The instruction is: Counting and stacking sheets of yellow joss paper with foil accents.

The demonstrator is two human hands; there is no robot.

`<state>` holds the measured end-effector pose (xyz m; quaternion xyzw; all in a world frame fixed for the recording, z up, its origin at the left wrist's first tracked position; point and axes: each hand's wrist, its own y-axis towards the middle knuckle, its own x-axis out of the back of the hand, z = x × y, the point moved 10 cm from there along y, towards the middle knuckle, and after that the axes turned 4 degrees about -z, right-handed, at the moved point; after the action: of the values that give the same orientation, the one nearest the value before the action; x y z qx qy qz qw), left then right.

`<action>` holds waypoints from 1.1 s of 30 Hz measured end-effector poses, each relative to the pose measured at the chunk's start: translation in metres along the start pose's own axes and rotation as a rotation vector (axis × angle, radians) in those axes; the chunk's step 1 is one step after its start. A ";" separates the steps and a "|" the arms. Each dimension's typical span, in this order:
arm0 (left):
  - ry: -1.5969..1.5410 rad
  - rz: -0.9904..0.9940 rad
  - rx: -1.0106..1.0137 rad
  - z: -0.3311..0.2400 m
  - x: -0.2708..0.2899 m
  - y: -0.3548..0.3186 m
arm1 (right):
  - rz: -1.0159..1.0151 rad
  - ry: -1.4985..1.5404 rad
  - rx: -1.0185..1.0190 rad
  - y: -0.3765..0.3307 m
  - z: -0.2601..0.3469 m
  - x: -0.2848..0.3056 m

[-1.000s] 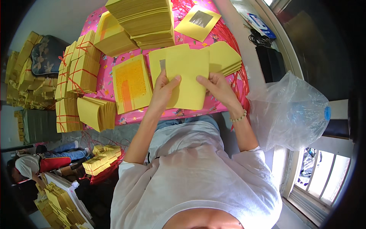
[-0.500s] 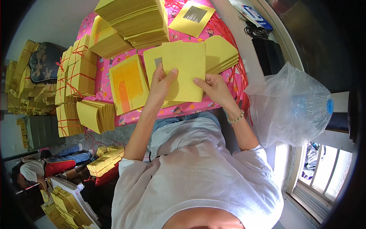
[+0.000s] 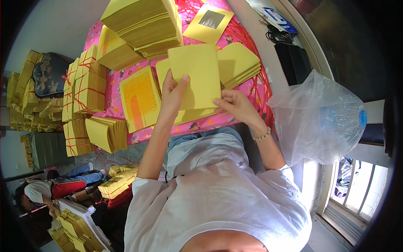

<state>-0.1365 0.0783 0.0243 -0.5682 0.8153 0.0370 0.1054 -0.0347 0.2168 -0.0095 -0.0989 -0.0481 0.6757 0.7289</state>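
Upright before me is a folded yellow paper [image 3: 196, 71]. My left hand [image 3: 176, 93] grips its left edge with the thumb lying on the front; the other fingers are mostly hidden behind. At the lower right corner, my right hand [image 3: 236, 105] pinches the paper between thumb and fingers. Another yellow sheet [image 3: 195, 116] lies beneath it on the table. To the left is a yellow pad [image 3: 140, 98] smeared with orange, bearing an orange strip. A fanned stack of yellow papers [image 3: 241, 63] lies behind my right hand.
Tall yellow paper stacks [image 3: 142, 27] stand on the pink patterned tablecloth [image 3: 115, 86]. Red-tied bundles [image 3: 89, 92] line the left edge; red strings [image 3: 262, 77] run along the right. A clear plastic bag [image 3: 310, 117] hangs at right. Another person [image 3: 42, 191] works at lower left.
Both hands and the yellow paper have shifted slightly left. My right hand's fingers have spread a little at the paper's lower right corner.
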 end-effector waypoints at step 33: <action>1.071 0.509 -0.069 0.090 -0.107 0.153 | -0.666 0.096 0.078 0.069 -0.035 0.185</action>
<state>-0.2320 0.2462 -0.0493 -0.2975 0.8638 -0.2042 -0.3515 -0.0797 0.4026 -0.0703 -0.0817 -0.0175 0.3965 0.9142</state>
